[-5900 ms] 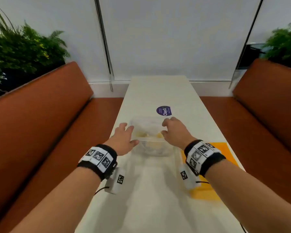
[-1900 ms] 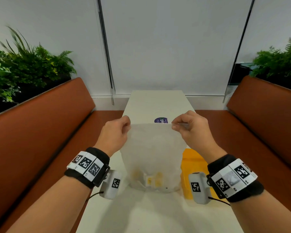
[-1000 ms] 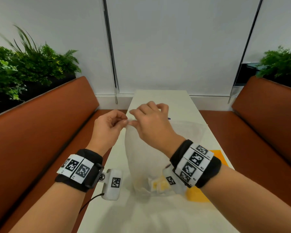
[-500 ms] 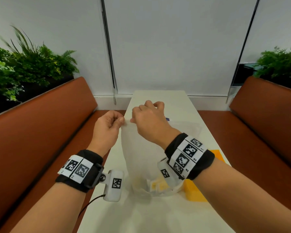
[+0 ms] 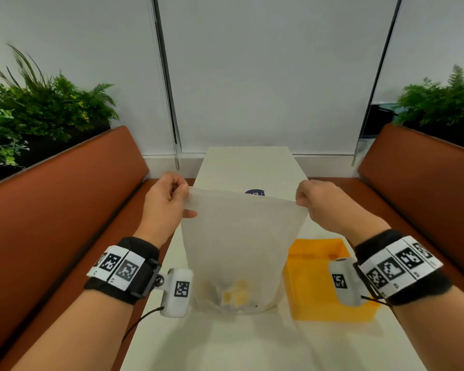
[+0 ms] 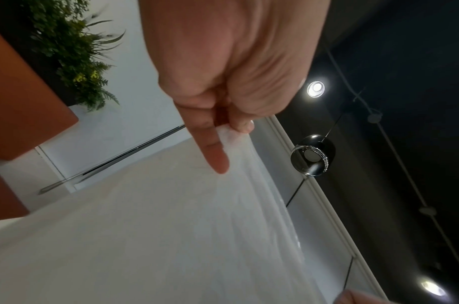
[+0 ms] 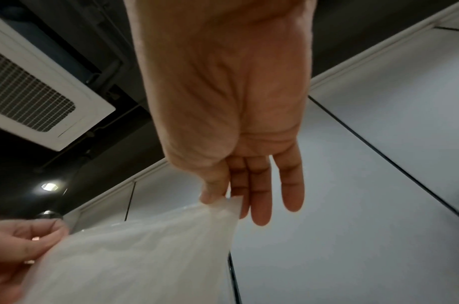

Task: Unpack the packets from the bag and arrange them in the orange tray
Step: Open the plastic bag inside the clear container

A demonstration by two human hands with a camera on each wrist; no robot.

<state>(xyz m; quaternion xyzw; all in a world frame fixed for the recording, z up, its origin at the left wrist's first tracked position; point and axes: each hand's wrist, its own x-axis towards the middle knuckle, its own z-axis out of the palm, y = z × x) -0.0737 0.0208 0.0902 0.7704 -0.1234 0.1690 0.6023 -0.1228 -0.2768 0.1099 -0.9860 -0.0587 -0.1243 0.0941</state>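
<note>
A translucent white plastic bag (image 5: 239, 242) stands upright on the long white table (image 5: 247, 167), its top edge stretched taut between the two hands. The left hand (image 5: 166, 207) pinches the bag's upper left corner between thumb and curled fingers; in the left wrist view the thumb tip presses the film against the forefinger (image 6: 212, 148), which points down along the bag. The right hand (image 5: 324, 204) pinches the upper right corner; the right wrist view shows the thumb clamping the corner against the side of the fingers (image 7: 262, 197), which hang fairly straight. Both hands are raised above the table, so the bag hangs below and between them, with its bottom resting on the tabletop. Through the film, a few small yellow and white packets (image 5: 236, 294) show in a heap at the bottom of the bag, well below both hands. The orange tray (image 5: 316, 293) sits on the table just beside the bag's right side, under the right wrist. A round purple sticker (image 5: 255, 192) shows on the table behind the bag's top edge.
</note>
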